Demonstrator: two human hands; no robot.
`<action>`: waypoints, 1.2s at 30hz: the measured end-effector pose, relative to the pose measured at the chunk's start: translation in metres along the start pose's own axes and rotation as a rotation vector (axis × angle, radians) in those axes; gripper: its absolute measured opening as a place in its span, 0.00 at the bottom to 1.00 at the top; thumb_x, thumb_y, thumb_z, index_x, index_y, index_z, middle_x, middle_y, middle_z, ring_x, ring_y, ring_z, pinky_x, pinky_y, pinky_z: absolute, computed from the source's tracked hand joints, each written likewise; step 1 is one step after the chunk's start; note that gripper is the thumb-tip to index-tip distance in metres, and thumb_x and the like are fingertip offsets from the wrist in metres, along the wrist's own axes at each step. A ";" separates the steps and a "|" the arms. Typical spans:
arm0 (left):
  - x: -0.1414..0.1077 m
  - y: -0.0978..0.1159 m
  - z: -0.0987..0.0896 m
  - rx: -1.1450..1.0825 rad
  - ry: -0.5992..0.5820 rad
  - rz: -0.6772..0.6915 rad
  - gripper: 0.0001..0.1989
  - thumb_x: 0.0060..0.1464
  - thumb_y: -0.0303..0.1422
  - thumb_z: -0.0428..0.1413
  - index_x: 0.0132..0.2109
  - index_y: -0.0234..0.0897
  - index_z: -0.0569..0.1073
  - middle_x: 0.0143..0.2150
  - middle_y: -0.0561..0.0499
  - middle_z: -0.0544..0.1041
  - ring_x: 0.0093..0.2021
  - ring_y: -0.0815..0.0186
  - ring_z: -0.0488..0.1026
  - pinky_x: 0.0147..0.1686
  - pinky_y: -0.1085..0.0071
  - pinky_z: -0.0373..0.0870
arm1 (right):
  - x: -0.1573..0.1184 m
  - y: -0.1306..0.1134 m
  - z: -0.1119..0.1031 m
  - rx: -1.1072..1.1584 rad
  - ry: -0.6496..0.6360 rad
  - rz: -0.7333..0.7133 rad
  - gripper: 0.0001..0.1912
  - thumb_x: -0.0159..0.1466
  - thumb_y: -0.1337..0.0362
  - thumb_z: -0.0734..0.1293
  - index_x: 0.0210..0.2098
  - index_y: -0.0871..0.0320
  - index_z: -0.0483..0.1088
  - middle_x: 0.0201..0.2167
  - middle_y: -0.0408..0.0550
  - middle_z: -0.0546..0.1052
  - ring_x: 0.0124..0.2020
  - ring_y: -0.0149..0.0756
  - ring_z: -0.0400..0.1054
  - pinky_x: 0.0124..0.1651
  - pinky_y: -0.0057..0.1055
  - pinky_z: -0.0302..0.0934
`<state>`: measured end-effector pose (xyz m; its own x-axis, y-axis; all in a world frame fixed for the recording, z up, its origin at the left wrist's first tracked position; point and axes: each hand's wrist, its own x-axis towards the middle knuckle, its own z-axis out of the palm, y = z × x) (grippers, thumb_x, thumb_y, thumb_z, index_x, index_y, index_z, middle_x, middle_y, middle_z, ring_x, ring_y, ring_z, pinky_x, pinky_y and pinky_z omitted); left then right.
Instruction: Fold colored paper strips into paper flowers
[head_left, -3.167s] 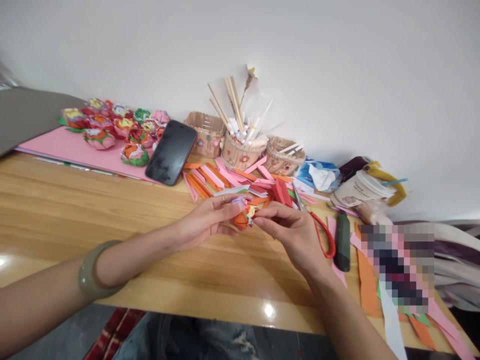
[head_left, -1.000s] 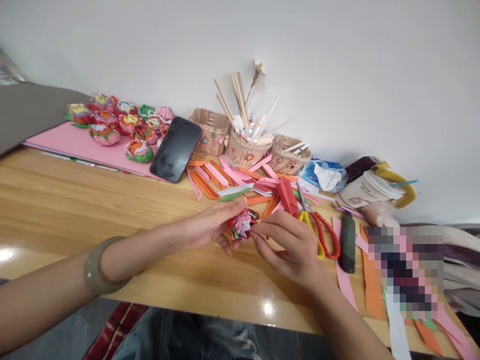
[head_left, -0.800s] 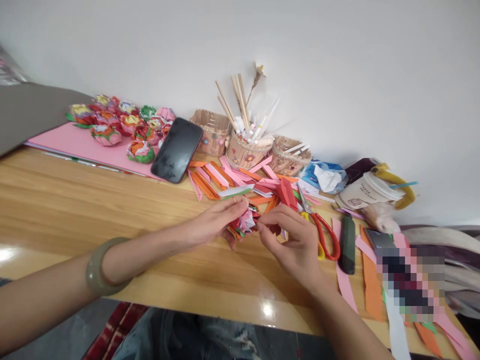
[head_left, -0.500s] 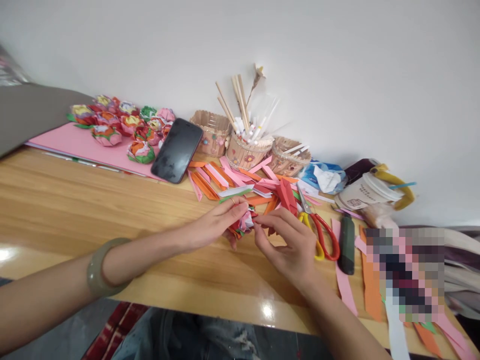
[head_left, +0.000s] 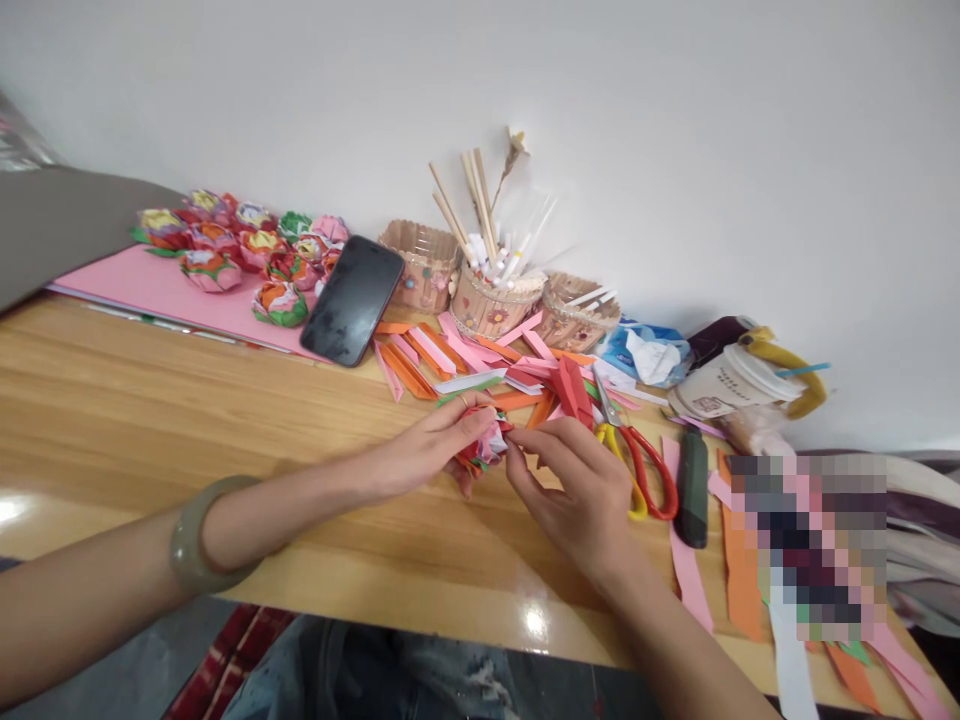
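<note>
Between my two hands is a small folded-paper flower [head_left: 489,445] with pink, white, red and green petals, held just above the wooden table. My left hand [head_left: 450,435] is closed around its left side, thumb on top and fingers partly hidden beneath. The thumb and forefinger of my right hand [head_left: 574,480] pinch a petal at the flower's right edge. Just behind the hands lies a heap of folded paper strips [head_left: 480,355] in pink, orange, red and white. Scissors [head_left: 649,470] with red and yellow handles lie right beside my right hand.
Several finished paper flowers [head_left: 214,270] sit on pink sheets [head_left: 135,280] at the back left, a phone [head_left: 352,300] beside them. Decorated baskets [head_left: 499,310] stand along the wall. To the right are a green box cutter [head_left: 691,490], a white cup [head_left: 731,382] and flat paper strips [head_left: 791,650].
Both hands keep their hold on the paper flower, with only a slight shift of the right fingers at its edge. The other objects stay where they were.
</note>
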<state>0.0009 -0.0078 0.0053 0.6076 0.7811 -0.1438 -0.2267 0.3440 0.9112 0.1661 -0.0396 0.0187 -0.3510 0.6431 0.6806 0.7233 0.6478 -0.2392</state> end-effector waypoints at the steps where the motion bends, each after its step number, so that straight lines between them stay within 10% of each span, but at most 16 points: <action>1: 0.000 0.000 0.000 -0.004 0.008 0.002 0.19 0.50 0.49 0.54 0.38 0.37 0.64 0.29 0.56 0.65 0.27 0.72 0.64 0.23 0.76 0.68 | 0.002 -0.001 -0.001 0.100 -0.029 0.064 0.06 0.59 0.72 0.64 0.32 0.59 0.73 0.24 0.47 0.73 0.25 0.31 0.67 0.26 0.27 0.62; 14: 0.002 0.000 -0.001 -0.046 0.031 0.006 0.21 0.46 0.50 0.56 0.35 0.36 0.64 0.27 0.56 0.65 0.26 0.72 0.64 0.21 0.75 0.68 | 0.011 0.003 -0.008 0.643 -0.255 0.520 0.09 0.62 0.65 0.64 0.31 0.56 0.77 0.26 0.45 0.74 0.29 0.31 0.66 0.33 0.28 0.61; 32: 0.000 -0.001 -0.002 -0.028 -0.014 -0.062 0.20 0.49 0.48 0.55 0.40 0.38 0.63 0.27 0.57 0.66 0.24 0.74 0.65 0.22 0.75 0.68 | -0.002 0.003 0.002 -0.077 -0.004 -0.093 0.06 0.58 0.75 0.65 0.31 0.60 0.72 0.23 0.47 0.72 0.24 0.30 0.66 0.26 0.27 0.60; 36: 0.000 -0.002 -0.003 -0.036 -0.043 -0.074 0.18 0.51 0.47 0.54 0.41 0.38 0.64 0.29 0.56 0.66 0.25 0.74 0.65 0.22 0.76 0.69 | 0.003 0.000 -0.003 0.122 -0.067 0.017 0.06 0.58 0.74 0.64 0.31 0.60 0.72 0.24 0.47 0.73 0.25 0.29 0.67 0.26 0.25 0.62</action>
<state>-0.0008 -0.0069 0.0018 0.6558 0.7299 -0.1930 -0.2067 0.4195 0.8839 0.1668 -0.0384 0.0230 -0.3814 0.6774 0.6290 0.6532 0.6790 -0.3351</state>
